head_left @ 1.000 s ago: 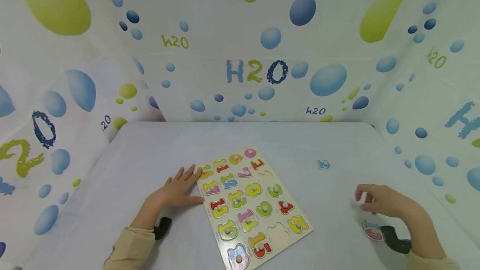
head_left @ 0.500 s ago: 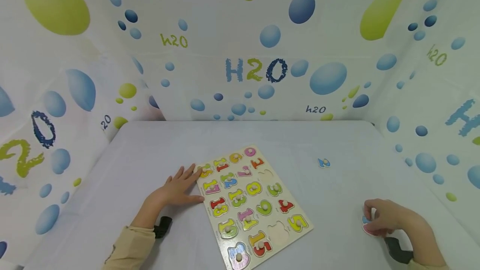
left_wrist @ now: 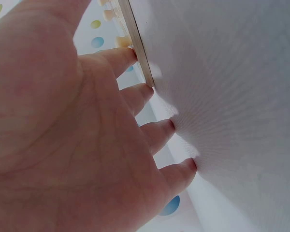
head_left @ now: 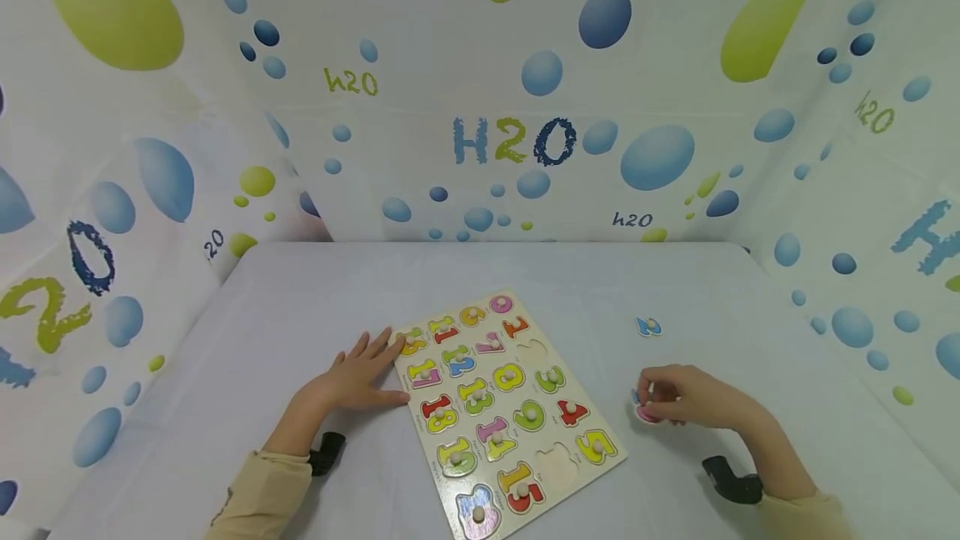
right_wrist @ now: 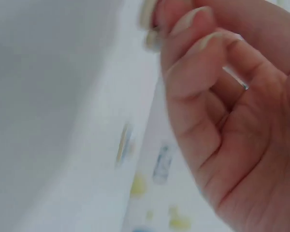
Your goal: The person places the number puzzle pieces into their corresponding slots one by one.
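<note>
A wooden number puzzle board (head_left: 504, 452) lies at an angle on the table, most recesses filled with knobbed coloured numbers. My left hand (head_left: 358, 377) is spread with straight fingers against the board's left edge; in the left wrist view, fingers (left_wrist: 121, 59) touch its wooden side. To the right of the board my right hand (head_left: 701, 397) pinches a blue-and-pink puzzle piece (head_left: 645, 415) between thumb and fingers. Its number is partly hidden. The right wrist view shows only the blurred edge of that piece (right_wrist: 148, 14) at the fingertips.
A small blue number piece (head_left: 648, 327) lies on the white table (head_left: 337, 290) beyond my right hand. Two bare recesses show on the board, an upper one (head_left: 532, 350) and a lower one (head_left: 557, 465). A patterned curtain (head_left: 420, 98) hangs around the table.
My right hand came down on the blue-and-pink puzzle piece at the right, pinched it and carried it left toward the board. The left hand has stayed against the board.
</note>
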The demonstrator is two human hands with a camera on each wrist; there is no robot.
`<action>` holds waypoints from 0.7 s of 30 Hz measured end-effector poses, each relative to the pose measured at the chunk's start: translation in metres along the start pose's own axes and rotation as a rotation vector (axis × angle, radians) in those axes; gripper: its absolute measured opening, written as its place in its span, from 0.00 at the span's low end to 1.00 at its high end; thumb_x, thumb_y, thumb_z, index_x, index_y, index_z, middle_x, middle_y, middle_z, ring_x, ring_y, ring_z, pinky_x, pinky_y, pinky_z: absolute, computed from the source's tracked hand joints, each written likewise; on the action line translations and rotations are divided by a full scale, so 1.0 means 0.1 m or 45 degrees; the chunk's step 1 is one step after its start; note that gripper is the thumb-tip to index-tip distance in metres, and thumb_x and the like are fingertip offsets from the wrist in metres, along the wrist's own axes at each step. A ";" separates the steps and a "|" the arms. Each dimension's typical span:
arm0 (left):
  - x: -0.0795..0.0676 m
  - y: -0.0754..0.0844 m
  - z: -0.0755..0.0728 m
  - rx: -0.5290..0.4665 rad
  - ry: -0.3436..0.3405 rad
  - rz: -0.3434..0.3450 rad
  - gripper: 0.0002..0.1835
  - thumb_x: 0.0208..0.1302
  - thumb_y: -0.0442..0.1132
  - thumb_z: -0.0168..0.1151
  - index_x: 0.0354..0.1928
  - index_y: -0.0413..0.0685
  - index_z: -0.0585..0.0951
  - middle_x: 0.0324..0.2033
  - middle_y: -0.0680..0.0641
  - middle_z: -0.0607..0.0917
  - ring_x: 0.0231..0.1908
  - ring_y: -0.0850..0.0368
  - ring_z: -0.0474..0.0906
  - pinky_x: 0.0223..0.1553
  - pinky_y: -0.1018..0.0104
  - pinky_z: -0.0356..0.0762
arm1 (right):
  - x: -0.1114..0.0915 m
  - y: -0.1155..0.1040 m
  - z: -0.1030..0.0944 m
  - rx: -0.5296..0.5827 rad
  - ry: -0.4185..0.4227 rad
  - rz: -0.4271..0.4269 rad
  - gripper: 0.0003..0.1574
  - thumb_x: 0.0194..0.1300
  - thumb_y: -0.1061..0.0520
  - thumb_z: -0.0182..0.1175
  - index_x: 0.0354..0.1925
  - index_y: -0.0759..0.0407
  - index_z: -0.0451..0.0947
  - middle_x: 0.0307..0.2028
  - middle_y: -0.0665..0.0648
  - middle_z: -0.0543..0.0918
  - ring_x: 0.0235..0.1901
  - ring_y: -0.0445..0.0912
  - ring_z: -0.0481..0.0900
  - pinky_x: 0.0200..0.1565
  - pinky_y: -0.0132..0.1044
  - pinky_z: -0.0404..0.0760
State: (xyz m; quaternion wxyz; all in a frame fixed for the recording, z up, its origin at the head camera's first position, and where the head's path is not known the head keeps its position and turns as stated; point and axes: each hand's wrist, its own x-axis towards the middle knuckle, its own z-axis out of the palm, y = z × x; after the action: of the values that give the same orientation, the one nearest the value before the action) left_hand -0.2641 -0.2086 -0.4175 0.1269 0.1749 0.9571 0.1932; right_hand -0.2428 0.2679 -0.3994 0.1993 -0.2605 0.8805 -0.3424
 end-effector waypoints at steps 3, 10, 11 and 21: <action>0.00 -0.01 0.00 -0.002 -0.004 -0.001 0.49 0.54 0.59 0.65 0.71 0.41 0.56 0.69 0.33 0.49 0.66 0.29 0.38 0.57 0.29 0.39 | 0.18 -0.19 0.11 0.056 -0.041 -0.105 0.05 0.62 0.58 0.62 0.34 0.55 0.74 0.20 0.46 0.73 0.18 0.39 0.70 0.20 0.30 0.70; 0.00 0.00 -0.01 -0.001 -0.015 0.006 0.49 0.54 0.60 0.64 0.71 0.42 0.55 0.69 0.34 0.49 0.66 0.29 0.37 0.57 0.30 0.39 | 0.49 -0.53 0.44 0.006 -0.178 -0.255 0.05 0.62 0.56 0.63 0.30 0.49 0.75 0.21 0.41 0.74 0.22 0.34 0.70 0.24 0.28 0.70; 0.00 0.00 -0.01 -0.003 -0.016 0.008 0.49 0.54 0.60 0.64 0.71 0.41 0.55 0.69 0.34 0.49 0.66 0.29 0.37 0.57 0.29 0.39 | 0.51 -0.57 0.48 0.009 -0.199 -0.264 0.06 0.62 0.56 0.63 0.29 0.49 0.75 0.21 0.41 0.74 0.22 0.34 0.69 0.24 0.27 0.70; 0.01 -0.01 0.00 0.002 -0.013 0.001 0.49 0.54 0.59 0.64 0.71 0.41 0.56 0.69 0.34 0.49 0.66 0.29 0.38 0.57 0.30 0.39 | 0.57 -0.72 0.75 -0.066 -0.313 -0.216 0.10 0.59 0.56 0.66 0.27 0.47 0.73 0.18 0.40 0.71 0.20 0.33 0.68 0.23 0.26 0.68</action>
State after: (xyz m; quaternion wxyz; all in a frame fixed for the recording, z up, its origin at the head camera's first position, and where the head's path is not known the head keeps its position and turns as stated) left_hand -0.2651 -0.2094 -0.4181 0.1318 0.1762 0.9565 0.1916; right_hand -0.2244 0.1514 -0.4104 0.2692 -0.3790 0.8328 -0.3007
